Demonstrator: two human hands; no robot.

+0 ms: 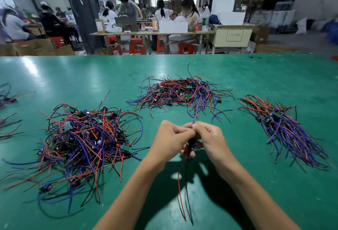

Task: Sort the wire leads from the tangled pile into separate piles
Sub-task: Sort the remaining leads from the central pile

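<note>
Your two hands meet over the green table (237, 76), close in front of you, and both have hold of one lead (190, 144). Your left hand (171, 139) has its fingers curled in, thumb and fingertips pinching the lead near its top. Your right hand (208, 136) is curled the same way, its thumb and forefinger pinching the lead just beside your left thumb, so the two hands touch. From the pinch a blue wire (195, 118) runs up and away toward the middle pile. Below your hands a red wire (180, 187) and a black wire (187, 184) hang down side by side over the table, their ends near the bottom edge of the view. A small dark part sits on the lead between your palms; what it is cannot be told. The tangled pile (86, 138) lies to your left, a loose heap of red, blue and black wires with small green boards among them. The middle pile (182, 92) lies straight ahead beyond your hands, flatter and spread wide. A right pile (285, 129) lies well apart to your right, its wires lying mostly one way, fanned toward you. At the far left edge more wires (8, 98) show, blurred. Beyond the table people sit at benches (151, 33) with red stools (136, 45).
</note>
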